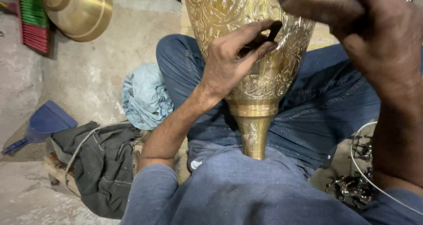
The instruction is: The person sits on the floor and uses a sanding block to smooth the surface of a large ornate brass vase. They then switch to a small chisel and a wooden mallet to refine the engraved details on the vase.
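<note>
Person sits on concrete floor (88, 75), big engraved brass vase (255, 62) lying across lap, narrow neck pointing toward body and resting btwn thighs of blue jeans (326, 106). Left hand (229, 62) presses against vase's patterned wall approx mid-body; fingers closed together, pinching a thin dark chisel (264, 37) w/ tip set on the engraved surface. Right hand (387, 35), upper right and blurred, is wrapped tight around a thick wooden handle (317, 4); the tool's head is out of frame, so can't tell what it is. Handle is above and just right of chisel, not touching it.

Beside left knee: crumpled light-blue cloth (145, 97) on floor. Further left, a blue dustpan (42, 123) and dark grey garment (101, 163) draped over a wooden block. Top left: polished brass dish (79, 9) next to a red-green brush (33, 22). Lower right: small dark metal pieces (352, 185) and a white wire (357, 163).
</note>
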